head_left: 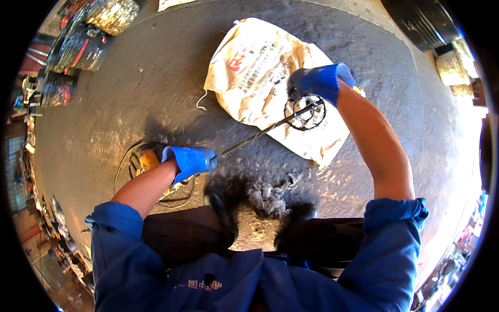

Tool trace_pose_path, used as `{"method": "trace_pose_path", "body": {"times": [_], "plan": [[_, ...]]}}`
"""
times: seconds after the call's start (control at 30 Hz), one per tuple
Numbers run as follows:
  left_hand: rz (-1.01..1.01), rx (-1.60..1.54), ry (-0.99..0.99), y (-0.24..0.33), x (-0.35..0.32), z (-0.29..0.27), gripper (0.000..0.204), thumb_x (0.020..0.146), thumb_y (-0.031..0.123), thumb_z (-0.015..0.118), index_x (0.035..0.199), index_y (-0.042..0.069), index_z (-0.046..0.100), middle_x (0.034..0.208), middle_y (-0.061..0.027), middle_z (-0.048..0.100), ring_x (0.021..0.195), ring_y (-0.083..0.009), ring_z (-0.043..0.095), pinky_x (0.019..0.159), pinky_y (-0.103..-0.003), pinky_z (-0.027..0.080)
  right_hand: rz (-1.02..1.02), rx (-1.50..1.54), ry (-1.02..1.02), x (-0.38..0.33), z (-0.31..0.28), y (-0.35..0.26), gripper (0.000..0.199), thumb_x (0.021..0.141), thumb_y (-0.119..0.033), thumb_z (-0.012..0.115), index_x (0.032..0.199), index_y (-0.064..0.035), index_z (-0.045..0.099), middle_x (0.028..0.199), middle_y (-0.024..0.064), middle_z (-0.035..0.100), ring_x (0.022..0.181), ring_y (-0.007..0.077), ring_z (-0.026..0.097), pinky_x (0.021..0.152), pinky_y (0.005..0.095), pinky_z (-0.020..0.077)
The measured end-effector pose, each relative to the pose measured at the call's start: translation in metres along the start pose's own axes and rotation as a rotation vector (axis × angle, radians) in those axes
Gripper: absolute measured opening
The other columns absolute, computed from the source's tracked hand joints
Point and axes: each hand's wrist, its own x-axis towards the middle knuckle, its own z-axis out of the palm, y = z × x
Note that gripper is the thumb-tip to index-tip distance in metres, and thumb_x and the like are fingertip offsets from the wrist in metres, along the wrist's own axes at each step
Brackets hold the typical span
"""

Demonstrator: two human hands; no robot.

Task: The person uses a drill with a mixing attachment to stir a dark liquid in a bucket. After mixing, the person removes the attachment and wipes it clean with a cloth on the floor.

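A thin dark rod (254,137) with a black, spoked ring (305,113) around its upper right end slants across the space between my hands. My left hand (193,160), in a blue glove, is closed around the rod's lower left end. At the ring's upper edge is my right hand (314,84), in a matching glove with dark fingertips. Its fingers look bent onto the ring, though the glove partly hides the contact. Beneath the ring and my right hand lies a cream woven sack (249,78) with print on it.
A grey fluffy clump (270,195) lies on the dark floor between my shoes. Beside my left wrist sits an orange object (148,159) with a looped cord. Dark drums and full containers (86,49) stand at the far left; a black drum (422,22) stands far right.
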Motion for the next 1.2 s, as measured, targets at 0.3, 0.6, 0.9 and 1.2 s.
{"method": "trace_pose_path", "body": {"times": [0.3, 0.6, 0.9, 1.2], "plan": [[0.048, 0.090, 0.037, -0.026, 0.016, 0.006, 0.019, 0.086, 0.019, 0.058, 0.095, 0.006, 0.069, 0.077, -0.0097, 0.067, 0.067, -0.0212, 0.061, 0.063, -0.040, 0.049, 0.044, 0.340, 0.280, -0.011, 0.017, 0.022, 0.021, 0.084, -0.022, 0.077, 0.101, -0.0088, 0.079, 0.090, 0.0037, 0.077, 0.078, 0.0130, 0.067, 0.074, 0.0316, 0.0531], [0.008, 0.085, 0.037, -0.018, 0.008, 0.009, 0.019, 0.086, 0.020, 0.059, 0.096, 0.006, 0.069, 0.078, -0.0083, 0.066, 0.069, -0.0188, 0.059, 0.063, -0.039, 0.048, 0.199, 0.523, 0.509, -0.062, 0.016, 0.068, 0.028, 0.082, -0.013, 0.072, 0.109, -0.0075, 0.075, 0.085, 0.0035, 0.071, 0.071, 0.0127, 0.060, 0.067, 0.0300, 0.0490], [-0.025, 0.131, -0.022, -0.032, 0.032, 0.006, 0.022, 0.087, 0.023, 0.062, 0.100, 0.007, 0.071, 0.082, -0.0087, 0.069, 0.072, -0.0187, 0.062, 0.065, -0.040, 0.050, 0.380, 0.815, 0.619, -0.072, 0.041, 0.097, 0.038, 0.079, -0.004, 0.067, 0.117, -0.0061, 0.071, 0.079, 0.0033, 0.064, 0.065, 0.0124, 0.054, 0.061, 0.0284, 0.0450], [-0.007, -0.132, -0.061, -0.053, 0.048, -0.007, 0.020, 0.087, 0.019, 0.064, 0.101, 0.009, 0.074, 0.093, -0.0035, 0.073, 0.084, -0.0155, 0.066, 0.077, -0.036, 0.053, 0.145, 1.557, 0.643, -0.064, 0.126, 0.088, 0.055, 0.071, 0.005, 0.060, 0.126, -0.0051, 0.065, 0.072, 0.0034, 0.057, 0.057, 0.0124, 0.049, 0.051, 0.0276, 0.0411]]}}
